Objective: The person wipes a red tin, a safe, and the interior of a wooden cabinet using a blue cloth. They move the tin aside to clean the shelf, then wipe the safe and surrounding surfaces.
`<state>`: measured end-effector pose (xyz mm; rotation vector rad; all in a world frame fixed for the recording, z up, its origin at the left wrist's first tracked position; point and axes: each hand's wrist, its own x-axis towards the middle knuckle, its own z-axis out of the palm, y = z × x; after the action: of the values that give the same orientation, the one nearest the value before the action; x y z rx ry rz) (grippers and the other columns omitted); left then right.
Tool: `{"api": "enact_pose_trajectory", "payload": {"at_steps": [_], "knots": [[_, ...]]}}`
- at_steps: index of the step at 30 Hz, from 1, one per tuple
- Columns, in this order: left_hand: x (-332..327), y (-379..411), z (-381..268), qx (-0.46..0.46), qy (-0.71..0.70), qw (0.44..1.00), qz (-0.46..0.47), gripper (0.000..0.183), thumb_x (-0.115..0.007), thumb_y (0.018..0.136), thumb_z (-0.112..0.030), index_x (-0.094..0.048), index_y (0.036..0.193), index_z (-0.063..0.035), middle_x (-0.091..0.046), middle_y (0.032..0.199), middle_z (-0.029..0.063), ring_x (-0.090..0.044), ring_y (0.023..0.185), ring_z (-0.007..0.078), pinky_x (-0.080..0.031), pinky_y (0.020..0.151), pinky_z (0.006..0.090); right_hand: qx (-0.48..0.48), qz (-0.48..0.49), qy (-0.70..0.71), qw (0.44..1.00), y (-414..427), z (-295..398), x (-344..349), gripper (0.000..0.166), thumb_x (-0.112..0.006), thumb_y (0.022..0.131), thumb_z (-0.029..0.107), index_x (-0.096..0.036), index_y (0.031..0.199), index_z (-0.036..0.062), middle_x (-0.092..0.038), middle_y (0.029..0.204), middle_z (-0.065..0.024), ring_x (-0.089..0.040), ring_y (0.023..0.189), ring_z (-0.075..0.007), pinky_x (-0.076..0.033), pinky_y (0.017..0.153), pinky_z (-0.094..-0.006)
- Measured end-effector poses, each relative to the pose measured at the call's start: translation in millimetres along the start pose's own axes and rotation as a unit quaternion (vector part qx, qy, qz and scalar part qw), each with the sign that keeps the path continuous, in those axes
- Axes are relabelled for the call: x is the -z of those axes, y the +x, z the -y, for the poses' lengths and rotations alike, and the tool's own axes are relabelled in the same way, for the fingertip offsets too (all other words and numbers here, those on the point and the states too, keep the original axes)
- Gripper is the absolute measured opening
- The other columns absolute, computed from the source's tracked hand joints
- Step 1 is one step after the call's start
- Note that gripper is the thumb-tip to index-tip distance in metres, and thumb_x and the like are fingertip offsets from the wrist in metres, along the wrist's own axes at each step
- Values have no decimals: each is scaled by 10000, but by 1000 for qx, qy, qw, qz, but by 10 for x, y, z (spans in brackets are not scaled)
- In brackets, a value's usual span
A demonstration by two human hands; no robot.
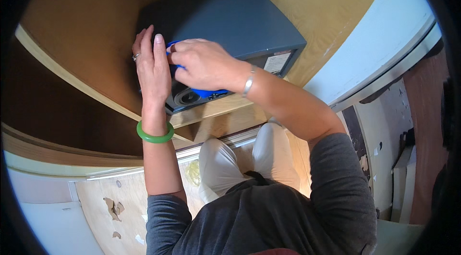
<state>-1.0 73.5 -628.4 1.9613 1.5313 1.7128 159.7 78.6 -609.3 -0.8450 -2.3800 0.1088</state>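
Note:
A dark grey metal box that looks like a safe [230,20] stands inside a wooden cabinet in front of me. My right hand [201,62] grips a blue cloth [210,92] at the box's upper front edge, and part of the cloth hangs over the front face. Beside it, my left hand [151,67] rests against the left end of the box with nothing in it, its fingers stretched out and slightly apart. Below my right hand, a round dial or knob [188,97] shows on the front face. A printed label [277,62] is at the front's right end. My hands hide the front's upper left corner.
Wooden cabinet walls [306,10] enclose the box closely. A shelf edge [216,109] runs under it, just above my knees. To the left lies a dark compartment [65,100]. Torn brown scraps [113,208] and a yellowish bag [193,172] are on the floor.

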Motion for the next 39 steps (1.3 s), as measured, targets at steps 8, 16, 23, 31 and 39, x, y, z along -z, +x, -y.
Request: {"api": "enact_pose_trajectory", "payload": {"at_steps": [8, 16, 23, 31, 39], "knots": [[-219, -128, -166, -134, 314, 938, 54, 436, -590, 1005, -392, -706, 1282, -76, -628, 1396, 162, -554, 1342, 333, -401, 1139, 508, -324, -66, -171, 928, -877, -1575, 1031, 449, -521, 941, 301, -692, 1291, 76, -688, 1257, -220, -636, 1166, -409, -489, 1046, -478], [-200, -139, -118, -143, 293, 945, 37, 334, -605, 989, -316, -768, 1113, -53, -714, 1213, 172, -694, 1074, 330, -509, 1012, 447, -128, -84, -144, 978, -608, -420, 312, 401, -562, 929, 241, -699, 1282, 109, -647, 1355, -194, -587, 1277, -370, -457, 1109, -468], [-125, -14, -61, -79, 99, 992, 4, 428, -556, 1034, -278, -604, 1345, 13, -669, 1240, 259, -646, 1126, 437, -514, 989, 481, -206, -24, -193, 959, 146, -1621, 203, 462, -509, 974, 285, -647, 1395, 158, -626, 1409, -163, -580, 1302, -363, -443, 1124, -470], [-43, -8, -37, 15, 225, 974, 27, 591, -416, 1076, -479, -552, 1444, -37, -535, 1452, 283, -512, 1352, 424, -395, 1123, 517, -28, 136, 3, 990, 471, -450, -125, 410, -523, 965, 271, -686, 1303, 106, -643, 1363, -184, -579, 1290, -364, -446, 1117, -471], [-155, -50, -113, -38, 361, 929, 71, 526, -547, 1013, -507, -718, 1267, -80, -633, 1389, 177, -554, 1339, 350, -384, 1142, 556, -259, 45, -134, 955, 696, -2759, 429, 531, -447, 1006, 404, -601, 1453, 162, -540, 1523, -134, -508, 1395, -355, -382, 1180, -432]]}}
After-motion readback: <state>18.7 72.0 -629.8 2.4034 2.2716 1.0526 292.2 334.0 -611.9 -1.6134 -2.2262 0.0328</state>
